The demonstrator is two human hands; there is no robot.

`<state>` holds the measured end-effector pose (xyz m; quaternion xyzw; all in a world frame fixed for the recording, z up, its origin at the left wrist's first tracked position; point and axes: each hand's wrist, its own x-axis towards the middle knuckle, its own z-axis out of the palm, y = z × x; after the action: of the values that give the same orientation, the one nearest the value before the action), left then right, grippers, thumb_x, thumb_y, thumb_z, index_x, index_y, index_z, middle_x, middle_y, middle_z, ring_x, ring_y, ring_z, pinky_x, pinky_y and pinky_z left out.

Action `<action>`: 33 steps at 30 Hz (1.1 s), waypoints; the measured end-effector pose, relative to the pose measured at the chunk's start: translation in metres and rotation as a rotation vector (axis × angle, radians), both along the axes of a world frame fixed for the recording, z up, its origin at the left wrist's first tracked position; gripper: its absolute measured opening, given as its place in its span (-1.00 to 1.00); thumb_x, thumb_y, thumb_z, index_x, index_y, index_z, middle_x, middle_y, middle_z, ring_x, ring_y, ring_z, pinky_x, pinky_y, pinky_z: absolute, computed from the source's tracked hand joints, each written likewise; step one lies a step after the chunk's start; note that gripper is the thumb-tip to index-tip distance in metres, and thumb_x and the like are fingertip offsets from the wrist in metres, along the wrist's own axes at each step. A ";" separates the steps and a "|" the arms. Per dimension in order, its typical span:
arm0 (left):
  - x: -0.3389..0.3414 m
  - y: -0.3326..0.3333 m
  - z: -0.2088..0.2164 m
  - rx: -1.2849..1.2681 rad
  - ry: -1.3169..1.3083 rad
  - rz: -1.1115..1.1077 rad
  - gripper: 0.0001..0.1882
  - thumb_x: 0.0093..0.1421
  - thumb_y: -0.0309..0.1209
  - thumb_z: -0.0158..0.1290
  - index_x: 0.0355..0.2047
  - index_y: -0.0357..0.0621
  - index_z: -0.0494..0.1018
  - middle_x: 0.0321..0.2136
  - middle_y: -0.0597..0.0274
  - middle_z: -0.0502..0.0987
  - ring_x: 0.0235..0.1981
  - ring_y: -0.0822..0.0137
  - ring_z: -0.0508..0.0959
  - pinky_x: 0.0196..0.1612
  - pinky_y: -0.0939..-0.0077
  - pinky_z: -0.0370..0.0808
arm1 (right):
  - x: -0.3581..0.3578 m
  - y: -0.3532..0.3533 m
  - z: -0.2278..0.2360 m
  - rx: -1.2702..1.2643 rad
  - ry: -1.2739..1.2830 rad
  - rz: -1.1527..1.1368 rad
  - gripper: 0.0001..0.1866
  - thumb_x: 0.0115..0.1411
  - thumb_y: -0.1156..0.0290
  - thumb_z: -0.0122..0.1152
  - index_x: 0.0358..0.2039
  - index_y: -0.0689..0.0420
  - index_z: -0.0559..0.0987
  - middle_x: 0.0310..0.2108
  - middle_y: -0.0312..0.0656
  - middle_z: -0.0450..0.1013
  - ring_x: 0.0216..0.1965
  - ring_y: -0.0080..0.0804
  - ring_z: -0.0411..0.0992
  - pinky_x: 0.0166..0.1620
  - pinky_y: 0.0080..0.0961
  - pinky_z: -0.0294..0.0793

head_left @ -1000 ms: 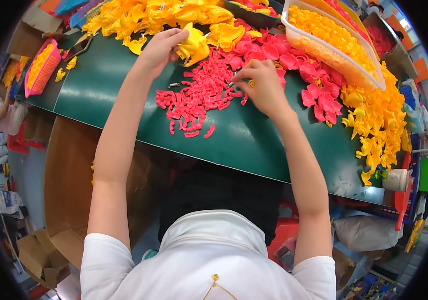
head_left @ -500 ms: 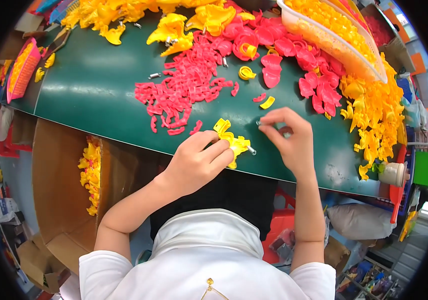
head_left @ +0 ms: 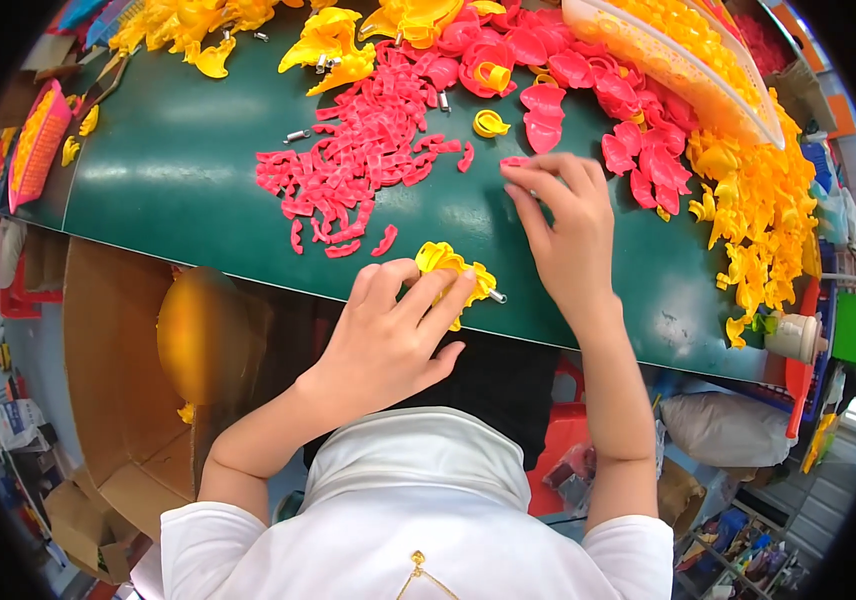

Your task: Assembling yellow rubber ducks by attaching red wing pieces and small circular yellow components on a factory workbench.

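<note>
My left hand (head_left: pixel 388 320) lies over a bright yellow moulded plastic part (head_left: pixel 438 258) at the table's front edge. Its fingers press on the part, while the thumb sticks out to the side. A small metal cylinder (head_left: pixel 496 296) pokes out of the part's right end. Farther forward and to the right, my right hand (head_left: pixel 568 215) has its thumb and index finger curled close together just above the table. A small red piece (head_left: pixel 514 161) touches the index fingertip. Whatever lies between those fingertips is hidden.
Small red strips (head_left: pixel 348 170) lie heaped on the green table (head_left: pixel 168 190). Red shells (head_left: pixel 548 110) and yellow parts (head_left: pixel 758 220) pile up behind and right, beside a pale basket (head_left: pixel 668 85). A blurred orange-yellow shape (head_left: pixel 193 335) is in the cardboard box (head_left: pixel 113 350).
My right hand has moved forward, away from the yellow part; the metal piece at its fingertips no longer shows. My left fingers have loosened and spread. A blurred orange-yellow shape has appeared in the box.
</note>
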<state>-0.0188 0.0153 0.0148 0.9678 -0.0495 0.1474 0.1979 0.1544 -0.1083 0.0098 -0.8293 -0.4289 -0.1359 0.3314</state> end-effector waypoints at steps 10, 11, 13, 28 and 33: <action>0.003 0.011 -0.017 0.199 -0.136 -0.081 -0.62 -0.10 -0.51 0.19 -0.19 -0.07 0.55 -0.10 0.39 0.50 -0.09 0.26 0.35 -0.08 0.29 0.29 | 0.024 0.023 0.013 -0.094 -0.105 0.238 -0.87 0.04 0.47 0.32 -0.34 0.11 0.64 -0.32 -0.32 0.48 -0.17 -0.36 0.37 -0.17 -0.46 0.41; 0.002 0.010 -0.019 0.195 -0.135 -0.072 -0.62 -0.10 -0.51 0.19 -0.19 -0.07 0.55 -0.10 0.39 0.50 -0.09 0.26 0.35 -0.08 0.29 0.29 | 0.016 0.018 0.026 -0.098 0.346 0.228 -0.87 0.08 0.46 0.30 -0.32 0.15 0.64 -0.34 -0.32 0.51 -0.23 -0.46 0.41 -0.23 -0.54 0.40; 0.004 0.006 -0.022 0.198 -0.200 -0.063 -0.65 -0.11 -0.50 0.20 -0.22 -0.13 0.56 -0.12 0.33 0.51 -0.10 0.23 0.37 -0.16 0.29 0.40 | 0.008 0.007 0.033 -0.105 0.795 0.183 -0.85 0.12 0.45 0.29 -0.30 0.20 0.63 -0.37 -0.32 0.54 -0.29 -0.55 0.44 -0.30 -0.62 0.39; 0.004 -0.004 -0.029 0.087 -0.216 -0.014 -0.66 -0.14 -0.27 0.28 -0.38 -0.18 0.49 -0.24 0.18 0.53 -0.07 0.13 0.42 -0.05 0.29 0.52 | -0.039 -0.021 -0.008 0.074 0.259 0.249 -0.84 0.02 0.64 0.26 -0.33 0.24 0.60 -0.38 -0.13 0.50 -0.35 -0.37 0.49 -0.31 -0.55 0.46; 0.011 0.001 -0.029 0.069 -0.247 -0.044 -0.66 -0.14 -0.26 0.29 -0.40 -0.17 0.48 -0.22 0.20 0.52 -0.06 0.11 0.42 -0.06 0.29 0.53 | -0.036 -0.021 0.005 0.012 0.491 0.234 -0.87 0.04 0.63 0.26 -0.34 0.27 0.61 -0.37 -0.14 0.51 -0.36 -0.37 0.50 -0.32 -0.54 0.48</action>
<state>-0.0075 0.0162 -0.0145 0.9472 -0.0997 0.2595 0.1599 0.1183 -0.1292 0.0149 -0.7801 -0.4279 0.1060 0.4440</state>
